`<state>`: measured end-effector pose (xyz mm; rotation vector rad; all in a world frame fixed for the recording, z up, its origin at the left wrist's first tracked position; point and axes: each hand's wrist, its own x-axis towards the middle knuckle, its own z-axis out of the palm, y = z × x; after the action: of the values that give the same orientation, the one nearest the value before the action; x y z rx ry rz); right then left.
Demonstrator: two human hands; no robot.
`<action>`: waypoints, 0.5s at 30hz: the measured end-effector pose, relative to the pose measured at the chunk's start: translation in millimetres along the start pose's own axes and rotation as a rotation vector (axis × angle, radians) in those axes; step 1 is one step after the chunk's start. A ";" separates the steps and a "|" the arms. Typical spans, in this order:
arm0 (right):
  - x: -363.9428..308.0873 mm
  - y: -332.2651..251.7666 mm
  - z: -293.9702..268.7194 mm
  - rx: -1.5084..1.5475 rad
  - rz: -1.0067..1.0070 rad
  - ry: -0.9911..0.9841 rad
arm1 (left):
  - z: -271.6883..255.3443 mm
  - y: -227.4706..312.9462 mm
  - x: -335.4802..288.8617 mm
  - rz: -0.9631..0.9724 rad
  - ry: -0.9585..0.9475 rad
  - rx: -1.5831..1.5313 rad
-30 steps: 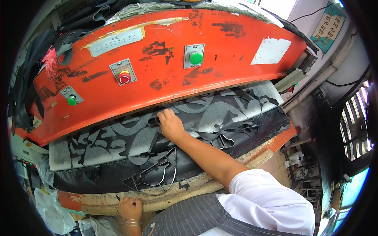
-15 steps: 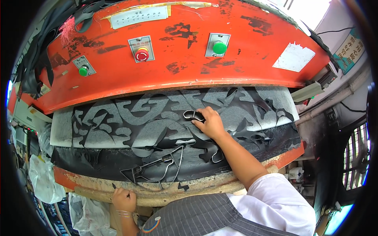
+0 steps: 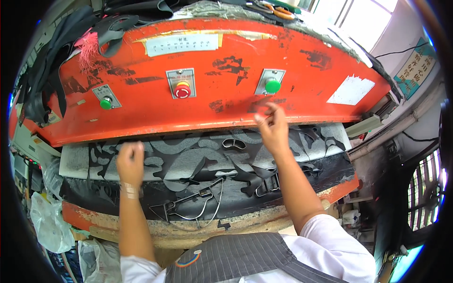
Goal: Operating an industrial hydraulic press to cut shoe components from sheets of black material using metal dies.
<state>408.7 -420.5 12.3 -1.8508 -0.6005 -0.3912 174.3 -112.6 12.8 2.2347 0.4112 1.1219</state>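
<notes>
My right hand (image 3: 274,128) is raised in front of the orange-red machine, fingers apart and empty, just below the right green push button (image 3: 272,86). My left hand (image 3: 130,162) is held up over the left part of the cutting bed, below the left green button (image 3: 106,103); motion smears its fingers. A small curved metal cutting die (image 3: 234,144) lies on the black sheet material (image 3: 181,147), left of my right hand and touched by neither. Cut-out shapes in the sheet bare the pale grey board (image 3: 75,162) underneath.
A larger wire-like cutting die (image 3: 191,203) lies at the bed's front edge, and another die (image 3: 267,187) stands to its right. Between the buttons sits a red stop knob (image 3: 182,89). Dark scraps (image 3: 42,70) hang at upper left; orange-handled scissors (image 3: 281,12) lie on top.
My right hand has let go of the small die and moved up and right. My left hand has risen from the front edge to over the bed. The view has tilted upward.
</notes>
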 end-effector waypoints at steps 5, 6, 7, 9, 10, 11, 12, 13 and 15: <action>32.9 -36.1 -22.3 0.102 -0.130 0.183 | -12.9 15.2 74.0 0.228 0.341 0.021; 33.3 -39.7 -27.9 0.097 -0.139 0.183 | -18.5 11.4 75.0 0.227 0.348 0.014; 35.4 -42.2 -26.5 0.119 -0.094 0.176 | -21.8 5.1 80.8 0.281 0.249 0.161; 33.8 -39.2 -17.7 0.150 -0.057 0.164 | -25.3 -4.4 79.9 0.332 0.158 0.317; 20.1 -31.7 -21.3 0.200 -0.038 0.148 | -22.6 5.7 63.7 0.224 0.065 0.182; 4.3 -30.4 -26.9 0.255 -0.021 0.131 | -22.4 19.2 44.8 0.114 -0.024 0.053; -18.4 -34.4 -31.9 0.045 0.025 0.020 | -20.1 30.6 20.5 0.088 -0.102 0.012; -41.6 -35.3 -34.7 -0.161 0.063 -0.087 | -10.7 39.4 -5.7 0.069 -0.174 -0.029; -88.4 -29.1 -42.1 -0.188 -0.006 -0.450 | 4.4 76.3 -58.7 -0.012 -0.445 -0.086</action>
<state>320.5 -471.0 2.1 -2.1356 -0.8972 -0.0290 143.5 -203.3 22.8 2.3146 0.1848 0.5943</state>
